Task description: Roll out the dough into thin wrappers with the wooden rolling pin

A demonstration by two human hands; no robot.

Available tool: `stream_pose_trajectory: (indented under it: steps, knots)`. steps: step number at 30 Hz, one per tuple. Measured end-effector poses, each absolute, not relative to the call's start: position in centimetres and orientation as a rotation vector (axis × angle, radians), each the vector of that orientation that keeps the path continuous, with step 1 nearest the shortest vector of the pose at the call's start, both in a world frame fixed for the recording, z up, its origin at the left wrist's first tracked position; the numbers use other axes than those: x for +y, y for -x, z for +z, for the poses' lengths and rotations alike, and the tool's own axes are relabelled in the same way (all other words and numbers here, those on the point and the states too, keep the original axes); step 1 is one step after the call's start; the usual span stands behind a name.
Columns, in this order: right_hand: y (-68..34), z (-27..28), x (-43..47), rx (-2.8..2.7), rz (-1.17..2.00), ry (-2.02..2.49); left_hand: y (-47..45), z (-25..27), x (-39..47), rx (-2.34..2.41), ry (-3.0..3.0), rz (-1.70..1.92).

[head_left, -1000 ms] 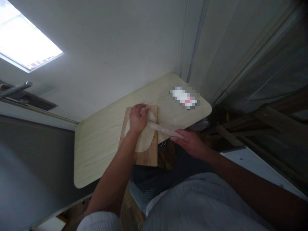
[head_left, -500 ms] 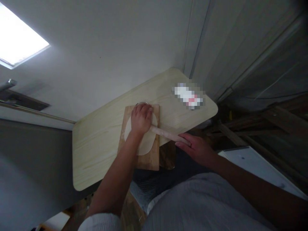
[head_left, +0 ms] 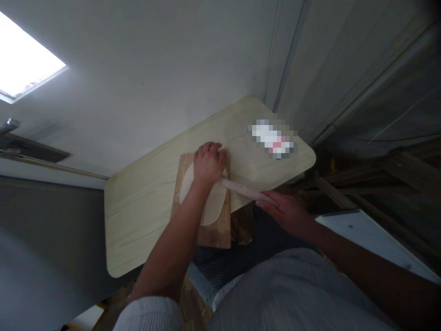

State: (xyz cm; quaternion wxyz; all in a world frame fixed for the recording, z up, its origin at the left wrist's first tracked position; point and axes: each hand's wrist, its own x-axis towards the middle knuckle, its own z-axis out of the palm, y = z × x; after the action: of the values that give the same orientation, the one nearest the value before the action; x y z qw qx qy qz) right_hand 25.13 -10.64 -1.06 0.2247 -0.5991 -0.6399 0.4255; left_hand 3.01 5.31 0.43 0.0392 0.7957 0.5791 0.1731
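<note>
A flat, pale sheet of dough (head_left: 215, 209) lies on a wooden board (head_left: 214, 235). My left hand (head_left: 209, 163) is over the dough's far part, palm down, with its fingers spread towards the board's far edge. Under the heel of this hand the near-left end of a wooden rolling pin (head_left: 243, 189) disappears; whether the palm presses on it is hidden. My right hand (head_left: 284, 211), closed around the pin's other end, is off the board's right side, beyond the table edge.
The board rests on a light wood-grain table (head_left: 138, 216) against a white wall (head_left: 155, 92). A blurred-out white and red item (head_left: 274, 139) lies at the table's far right. A white panel (head_left: 372, 239) stands lower right, and timber pieces (head_left: 344, 184) are behind it.
My left hand has shifted right across the dough and its fingers look more spread. The rolling pin and my right hand have moved slightly right. The view has shifted a little too.
</note>
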Motion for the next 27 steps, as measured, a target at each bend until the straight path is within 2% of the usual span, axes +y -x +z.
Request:
stream_pose_trajectory:
  steps: [8,15,27]
  knots:
    - [-25.1,-1.2,-10.5,-1.795,1.165,1.626,-3.3,0.6,5.6,1.777,-2.463,0.416]
    - [-24.3,-1.6,-11.7,-1.732,1.141,1.613,-2.2,0.4,4.7,1.76,-2.449,0.487]
    - [-24.6,-1.8,-11.3,-1.645,0.952,1.627,-3.7,0.7,6.1,1.859,-2.478,0.382]
